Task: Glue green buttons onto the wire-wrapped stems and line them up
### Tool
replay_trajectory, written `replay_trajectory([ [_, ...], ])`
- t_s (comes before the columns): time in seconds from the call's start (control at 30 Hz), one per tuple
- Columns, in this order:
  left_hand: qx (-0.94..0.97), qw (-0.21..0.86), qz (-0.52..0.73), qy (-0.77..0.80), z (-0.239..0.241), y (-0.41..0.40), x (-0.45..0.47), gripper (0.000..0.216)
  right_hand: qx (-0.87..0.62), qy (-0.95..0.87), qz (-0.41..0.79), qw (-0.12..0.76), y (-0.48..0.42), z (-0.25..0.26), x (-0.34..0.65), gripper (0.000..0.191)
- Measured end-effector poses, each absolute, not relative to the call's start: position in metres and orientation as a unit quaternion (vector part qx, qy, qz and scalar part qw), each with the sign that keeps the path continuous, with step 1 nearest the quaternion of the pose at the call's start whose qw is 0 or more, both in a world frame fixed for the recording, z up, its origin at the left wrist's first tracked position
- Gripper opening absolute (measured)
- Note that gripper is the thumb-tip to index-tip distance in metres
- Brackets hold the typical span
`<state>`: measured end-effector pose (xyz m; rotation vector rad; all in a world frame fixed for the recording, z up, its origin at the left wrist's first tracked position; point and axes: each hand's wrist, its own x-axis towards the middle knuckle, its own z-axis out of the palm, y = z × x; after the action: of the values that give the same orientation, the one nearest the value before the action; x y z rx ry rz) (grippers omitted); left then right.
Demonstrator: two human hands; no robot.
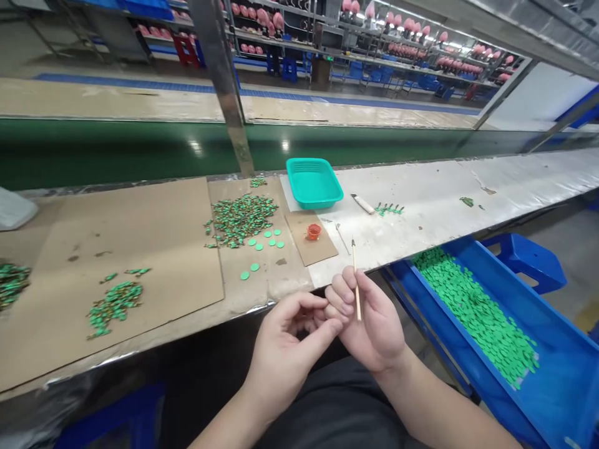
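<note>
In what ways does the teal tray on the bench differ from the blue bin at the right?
The teal tray is small and looks empty; the blue bin is much longer and holds a layer of green discs. The teal tray stands on top of the bench, while the blue bin sits below the bench edge and runs away from it at a slant. Both are open-topped, rectangular plastic containers.

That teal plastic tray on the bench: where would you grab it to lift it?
Pinch the near long rim of the teal tray, thumb inside, coming from above on the front side of the bench. The tray is shallow and open-topped with a flared lip, and that edge looks free. A small tool lies close on its right.
</note>
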<state>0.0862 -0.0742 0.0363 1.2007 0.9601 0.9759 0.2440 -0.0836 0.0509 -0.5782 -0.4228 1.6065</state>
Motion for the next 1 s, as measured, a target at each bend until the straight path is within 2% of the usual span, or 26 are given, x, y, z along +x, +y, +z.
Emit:
replay_trajectory([
  [0.13, 0.543, 0.6, 0.418, 0.413, 0.028, -0.077, 0.073, 0.024, -0.27, -0.2, 0.708, 0.622, -0.089, 0.045, 0.233, 0.049],
  [0.27, 0.601, 0.554, 0.399, 0.415, 0.021, -0.071, 0.063, 0.028, -0.302, -0.23, 0.694, 0.612, -0.085, 0.04, 0.233, 0.05],
  [0.47, 0.731, 0.334, 0.37, 0.465, 0.003, -0.021, 0.06, 0.026, -0.37, -0.295, 0.629, 0.617, -0.071, 0.03, 0.263, 0.048],
  [0.57, 0.769, 0.229, 0.341, 0.491, -0.005, 0.009, 0.07, 0.027, -0.41, -0.331, 0.61, 0.591, -0.064, 0.025, 0.284, 0.047],
  [0.7, 0.809, 0.149, 0.301, 0.482, -0.01, 0.027, 0.086, 0.023, -0.446, -0.371, 0.61, 0.54, -0.058, 0.029, 0.308, 0.032],
  [0.77, 0.823, 0.121, 0.29, 0.473, -0.01, 0.028, 0.091, 0.022, -0.451, -0.38, 0.608, 0.532, -0.056, 0.034, 0.317, 0.03],
  [0.87, 0.837, 0.089, 0.286, 0.458, -0.01, 0.029, 0.095, 0.021, -0.45, -0.385, 0.601, 0.537, -0.053, 0.039, 0.327, 0.044],
  [0.97, 0.843, 0.07, 0.291, 0.447, -0.01, 0.032, 0.099, 0.017, -0.451, -0.384, 0.582, 0.557, -0.049, 0.042, 0.333, 0.073],
  [1.0, 0.843, 0.065, 0.294, 0.445, -0.009, 0.033, 0.1, 0.016, -0.452, -0.387, 0.572, 0.565, -0.048, 0.042, 0.335, 0.077],
])
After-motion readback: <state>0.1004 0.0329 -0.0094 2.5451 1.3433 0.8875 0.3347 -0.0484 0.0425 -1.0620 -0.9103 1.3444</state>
